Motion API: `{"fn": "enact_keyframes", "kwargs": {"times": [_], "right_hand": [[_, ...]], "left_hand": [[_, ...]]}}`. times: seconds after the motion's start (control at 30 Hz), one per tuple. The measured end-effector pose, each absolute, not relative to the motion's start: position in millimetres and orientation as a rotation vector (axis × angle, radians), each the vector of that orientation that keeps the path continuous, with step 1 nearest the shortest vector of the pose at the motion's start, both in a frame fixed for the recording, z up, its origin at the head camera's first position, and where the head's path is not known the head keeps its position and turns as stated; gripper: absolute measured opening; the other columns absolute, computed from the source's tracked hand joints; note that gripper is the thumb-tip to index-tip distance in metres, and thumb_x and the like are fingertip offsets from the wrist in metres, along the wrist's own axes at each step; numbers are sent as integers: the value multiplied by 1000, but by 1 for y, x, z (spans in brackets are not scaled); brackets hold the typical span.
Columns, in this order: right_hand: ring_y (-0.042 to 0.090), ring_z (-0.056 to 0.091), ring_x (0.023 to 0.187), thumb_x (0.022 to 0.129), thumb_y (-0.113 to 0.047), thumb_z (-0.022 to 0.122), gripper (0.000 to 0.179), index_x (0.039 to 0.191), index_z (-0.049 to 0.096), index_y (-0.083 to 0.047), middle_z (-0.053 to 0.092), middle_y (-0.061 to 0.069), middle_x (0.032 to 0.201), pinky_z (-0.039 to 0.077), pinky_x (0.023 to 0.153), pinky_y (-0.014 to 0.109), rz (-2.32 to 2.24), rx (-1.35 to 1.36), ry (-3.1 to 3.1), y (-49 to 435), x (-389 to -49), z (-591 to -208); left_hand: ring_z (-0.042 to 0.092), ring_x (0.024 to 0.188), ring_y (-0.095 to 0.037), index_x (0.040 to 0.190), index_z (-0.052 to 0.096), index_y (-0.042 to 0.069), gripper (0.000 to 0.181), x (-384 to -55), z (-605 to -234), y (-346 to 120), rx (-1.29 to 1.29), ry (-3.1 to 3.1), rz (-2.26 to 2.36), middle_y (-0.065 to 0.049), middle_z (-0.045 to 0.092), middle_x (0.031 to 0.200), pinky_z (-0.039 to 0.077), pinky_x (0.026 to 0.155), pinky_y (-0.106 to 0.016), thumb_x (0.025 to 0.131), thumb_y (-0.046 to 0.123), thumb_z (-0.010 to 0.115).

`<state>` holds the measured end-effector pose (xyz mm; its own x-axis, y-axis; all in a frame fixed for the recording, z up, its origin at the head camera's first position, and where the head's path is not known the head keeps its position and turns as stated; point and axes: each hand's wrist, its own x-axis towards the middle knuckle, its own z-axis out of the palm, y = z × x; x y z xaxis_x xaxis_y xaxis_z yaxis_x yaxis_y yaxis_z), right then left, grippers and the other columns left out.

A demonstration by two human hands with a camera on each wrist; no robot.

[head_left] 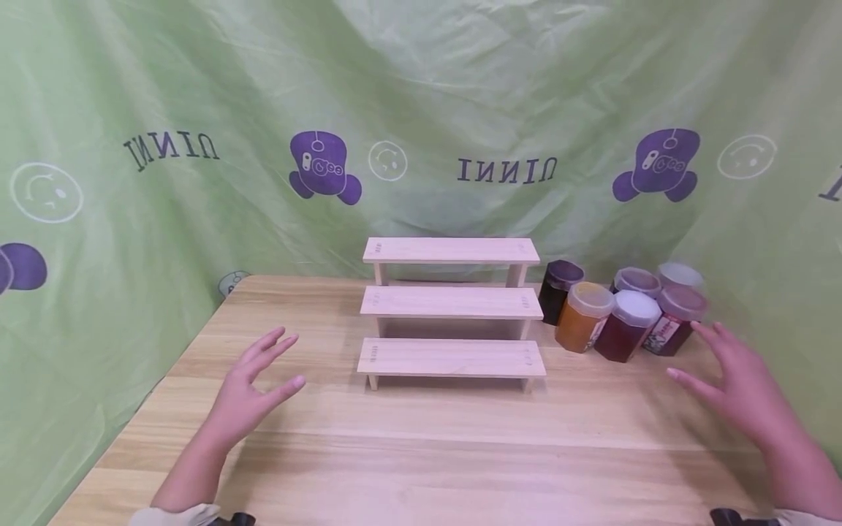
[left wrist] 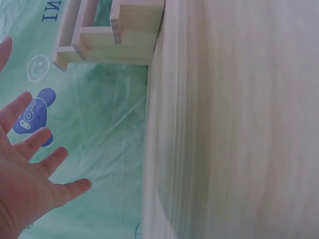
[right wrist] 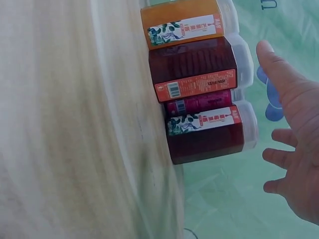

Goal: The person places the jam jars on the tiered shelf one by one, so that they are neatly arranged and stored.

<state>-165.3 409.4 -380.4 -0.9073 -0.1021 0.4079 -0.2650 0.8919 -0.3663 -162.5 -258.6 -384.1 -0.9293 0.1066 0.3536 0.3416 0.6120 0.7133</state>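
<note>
My left hand (head_left: 245, 398) hovers over the left part of the table, fingers spread and holding nothing. To its right stands a three-step wooden shelf (head_left: 451, 356). On the other side my right hand (head_left: 743, 380) is raised with its fingers apart, nearest a group of lidded jars. An orange jar (head_left: 582, 321) and a dark red jar (head_left: 625, 329) stand in front, and another red jar (head_left: 671, 321) is close to my right fingertips. The right wrist view shows a gap between that hand and the labelled dark red jar (right wrist: 207, 142).
A black jar (head_left: 559, 288) stands by the shelf's right end. Two more lidded jars, one with a white lid (head_left: 680, 275), are partly hidden at the back. A green printed curtain (head_left: 421, 88) hangs behind the wooden table (head_left: 421, 453) and along its sides.
</note>
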Motion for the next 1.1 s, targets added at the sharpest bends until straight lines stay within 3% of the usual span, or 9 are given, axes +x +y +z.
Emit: {"fn": "enact_keyframes", "kwargs": {"times": [0.13, 0.27, 0.47, 0.87, 1.1], "right_hand": [[65, 15, 131, 86, -19, 75, 86, 148, 23, 10, 18, 46, 144, 3, 107, 71, 689, 254, -2640, 412, -169, -377], [65, 22, 128, 86, -18, 75, 86, 149, 23, 9, 25, 45, 142, 11, 104, 73, 755, 193, -2609, 412, -173, -374], [65, 31, 121, 90, -27, 72, 84, 152, 23, 3, 29, 45, 140, 24, 91, 78, 864, -12, -2604, 409, -180, -374], [65, 34, 119, 92, -33, 68, 81, 153, 24, -5, 30, 42, 142, 29, 90, 76, 971, -168, -2578, 412, -191, -375], [62, 29, 127, 91, -32, 69, 82, 153, 23, -4, 22, 33, 153, 27, 93, 76, 1018, -231, -2539, 420, -198, -377]], "left_hand": [[27, 140, -38, 143, 52, 14, 61, -167, -385, -254, -369, -2539, -1317, -8, 35, 153, 28, 102, -68, 86, 20, 76], [30, 139, -32, 143, 50, 12, 61, -172, -387, -250, -371, -2539, -1372, -8, 37, 153, 34, 105, -56, 88, 19, 74], [28, 140, -34, 142, 51, 9, 61, -184, -389, -239, -404, -2511, -1530, -10, 37, 153, 34, 104, -61, 87, 19, 75], [38, 135, -33, 138, 54, 5, 62, -204, -397, -218, -373, -2522, -1696, -12, 39, 150, 42, 101, -54, 84, 22, 78], [47, 130, -31, 138, 55, 13, 68, -213, -400, -208, -306, -2538, -1803, -9, 45, 147, 41, 102, -51, 78, 23, 83]]}}
